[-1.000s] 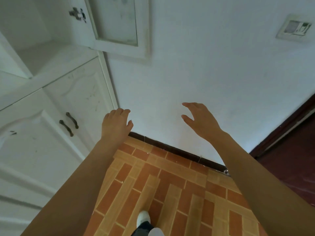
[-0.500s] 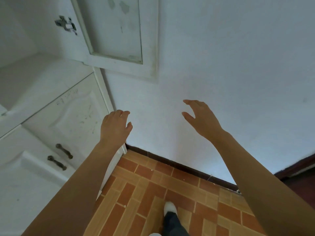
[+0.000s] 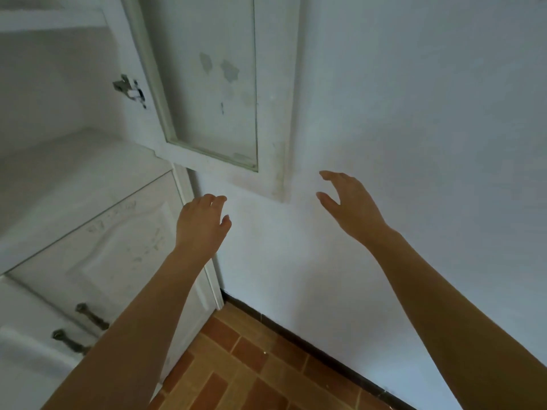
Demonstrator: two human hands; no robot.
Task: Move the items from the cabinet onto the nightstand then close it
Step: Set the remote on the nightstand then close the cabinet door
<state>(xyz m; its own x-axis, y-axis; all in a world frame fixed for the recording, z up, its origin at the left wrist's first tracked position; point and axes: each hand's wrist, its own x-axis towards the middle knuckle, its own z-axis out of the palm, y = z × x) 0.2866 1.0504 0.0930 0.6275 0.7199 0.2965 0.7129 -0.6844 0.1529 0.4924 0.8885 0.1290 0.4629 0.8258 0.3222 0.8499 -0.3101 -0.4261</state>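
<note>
The white cabinet shelf [image 3: 88,173] lay bare at upper left, its surface pale and scuffed, with nothing visible resting on the part in view. A second board [image 3: 50,20] ran across the top of the opening above it. Below the shelf's front edge sat a closed lower door [image 3: 118,250] with a raised panel, smudged with grey marks, and beside it another door front carrying two dark metal handles [image 3: 88,316]. The floor [image 3: 236,365] at the bottom was laid in orange-brown and tan brick-shaped tiles, meeting the white wall [image 3: 414,128] along a dark skirting strip [image 3: 310,335]; nothing lay on the visible tiles.
</note>
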